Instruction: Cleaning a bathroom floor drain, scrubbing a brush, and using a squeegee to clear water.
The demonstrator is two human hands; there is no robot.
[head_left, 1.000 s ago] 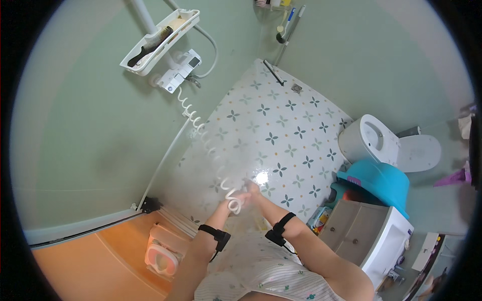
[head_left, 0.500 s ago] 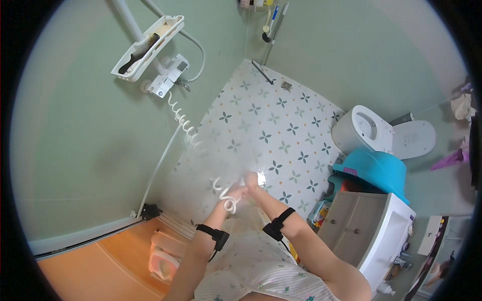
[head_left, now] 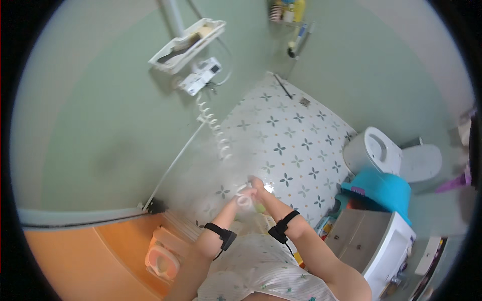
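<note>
My left hand (head_left: 245, 192) and my right hand (head_left: 257, 185) are close together in front of me, low over the patterned floor. A white coiled hose (head_left: 215, 126) runs down from a white shower control box (head_left: 201, 76) on the left wall. Its last loop hangs by my left hand, whose fingers are closed around its white end. My right hand is closed beside it; its fingers partly hide what is inside. Something pale green (head_left: 259, 206) shows just below the hands. A grey haze blurs the area around the hose and hands.
A white rack (head_left: 175, 59) with a comb hangs above the control box. To the right stand a toilet (head_left: 374, 150), a blue tub (head_left: 381, 188) and a sink cabinet (head_left: 357, 233). An orange basin area (head_left: 90, 261) with a pink potty seat (head_left: 163, 261) lies lower left.
My view has shifted, so the wall, rack and toilet sit further right and lower. The hose loop has dropped from my left wrist to just below the hands, which stay together.
</note>
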